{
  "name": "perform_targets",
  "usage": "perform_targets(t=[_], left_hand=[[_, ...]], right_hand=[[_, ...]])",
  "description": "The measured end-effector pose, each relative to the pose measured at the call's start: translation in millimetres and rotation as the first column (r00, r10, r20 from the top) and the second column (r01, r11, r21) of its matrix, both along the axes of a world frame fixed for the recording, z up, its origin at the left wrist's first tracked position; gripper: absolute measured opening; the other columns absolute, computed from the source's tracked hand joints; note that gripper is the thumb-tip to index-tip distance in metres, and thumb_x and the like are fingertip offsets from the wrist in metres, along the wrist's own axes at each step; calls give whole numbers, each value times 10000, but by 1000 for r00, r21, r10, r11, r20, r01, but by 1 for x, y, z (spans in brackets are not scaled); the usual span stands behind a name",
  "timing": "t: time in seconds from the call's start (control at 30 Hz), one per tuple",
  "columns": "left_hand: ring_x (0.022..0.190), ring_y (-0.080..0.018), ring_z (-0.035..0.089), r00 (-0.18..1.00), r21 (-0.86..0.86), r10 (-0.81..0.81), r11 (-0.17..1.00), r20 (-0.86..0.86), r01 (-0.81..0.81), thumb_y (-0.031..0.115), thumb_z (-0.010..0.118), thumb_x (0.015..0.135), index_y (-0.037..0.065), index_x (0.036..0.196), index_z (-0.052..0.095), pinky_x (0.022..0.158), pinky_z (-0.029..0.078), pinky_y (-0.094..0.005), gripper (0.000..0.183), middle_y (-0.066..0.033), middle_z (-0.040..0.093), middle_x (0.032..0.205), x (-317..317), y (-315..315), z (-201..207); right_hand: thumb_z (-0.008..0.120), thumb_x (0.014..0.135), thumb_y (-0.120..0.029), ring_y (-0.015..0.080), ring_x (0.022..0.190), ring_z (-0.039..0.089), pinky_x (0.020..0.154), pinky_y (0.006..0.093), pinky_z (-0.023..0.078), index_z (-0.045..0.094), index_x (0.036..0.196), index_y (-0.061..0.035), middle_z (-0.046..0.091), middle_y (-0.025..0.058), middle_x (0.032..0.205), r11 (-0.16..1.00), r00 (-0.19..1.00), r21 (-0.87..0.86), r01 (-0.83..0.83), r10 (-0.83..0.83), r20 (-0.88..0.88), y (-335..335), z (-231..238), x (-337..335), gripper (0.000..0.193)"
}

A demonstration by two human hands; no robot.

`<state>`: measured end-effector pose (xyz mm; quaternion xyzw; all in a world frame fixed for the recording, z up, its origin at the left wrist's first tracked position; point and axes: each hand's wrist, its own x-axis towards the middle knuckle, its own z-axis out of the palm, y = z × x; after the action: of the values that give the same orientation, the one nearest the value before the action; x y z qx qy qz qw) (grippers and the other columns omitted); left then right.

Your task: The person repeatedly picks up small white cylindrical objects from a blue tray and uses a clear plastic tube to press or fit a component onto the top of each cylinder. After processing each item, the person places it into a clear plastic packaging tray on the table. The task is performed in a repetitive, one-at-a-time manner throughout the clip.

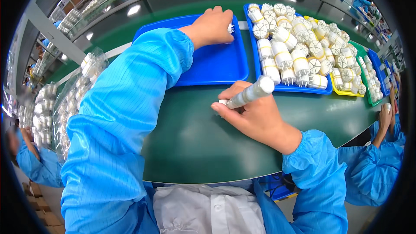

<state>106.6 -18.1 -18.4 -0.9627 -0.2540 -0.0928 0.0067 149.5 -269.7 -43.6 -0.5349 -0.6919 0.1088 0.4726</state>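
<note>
My left hand (212, 27) reaches over the far right side of a blue tray (208, 67), its fingers closed round a white part with metal pins (231, 27). Most of that part is hidden by the hand. My right hand (264, 119) is above the green table near the tray's front right corner. It grips a thick, whitish pen-like stick (250, 93), which is tilted with its broad end up and its narrow white tip by my thumb. Right of the tray, a second blue tray (256, 52) is heaped with white cylindrical pin parts (284, 57) with yellow bands.
A yellow tray (349, 93) and a green tray (373, 102) of similar parts stand farther right. Bagged white parts (71, 99) lie at the left. Behind the trays runs a dark green conveyor (173, 4). A co-worker's hand (385, 115) is at the right edge.
</note>
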Motion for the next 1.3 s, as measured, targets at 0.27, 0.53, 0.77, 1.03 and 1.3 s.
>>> perform_targets(t=[0.27,0.53,0.77,1.03,1.3], left_hand=[[1032,-324,609,966,-145,26,989,257,12,227,776,783,27,1192,595,928,508,-398,490,-149,584,1111,-72,-39,21],[911,-203,635,863,-412,14,882,505,227,115,872,720,31,1145,609,836,531,-307,507,-80,628,1036,-154,-166,-8],[891,-226,621,808,-397,69,893,586,212,123,873,712,23,1146,602,802,521,-326,521,-106,624,1038,-154,-175,-34],[935,-232,620,808,-321,16,922,589,215,102,839,739,24,1161,616,818,517,-326,484,-107,619,1067,-153,-171,-35],[1021,-219,641,754,-399,100,889,649,225,61,798,758,36,1271,555,868,519,-316,569,-114,647,1149,-153,-173,-39]], right_hand=[[784,856,-198,133,618,653,569,286,508,711,894,5,691,73,705,990,974,-134,34,-63,-217,1,19,7,219],[738,912,-174,49,646,580,559,214,426,718,905,25,701,23,750,990,879,-128,66,-118,-461,4,30,12,200],[750,896,-157,68,688,602,594,222,455,720,921,6,696,37,792,986,960,-163,36,-79,-267,-1,20,-1,167],[749,898,-153,68,670,585,577,233,450,708,903,-4,666,23,776,978,975,-207,30,-74,-210,2,20,-6,155],[754,896,-176,71,630,592,560,240,464,703,914,14,686,40,738,981,924,-186,46,-113,-364,4,23,1,197]])
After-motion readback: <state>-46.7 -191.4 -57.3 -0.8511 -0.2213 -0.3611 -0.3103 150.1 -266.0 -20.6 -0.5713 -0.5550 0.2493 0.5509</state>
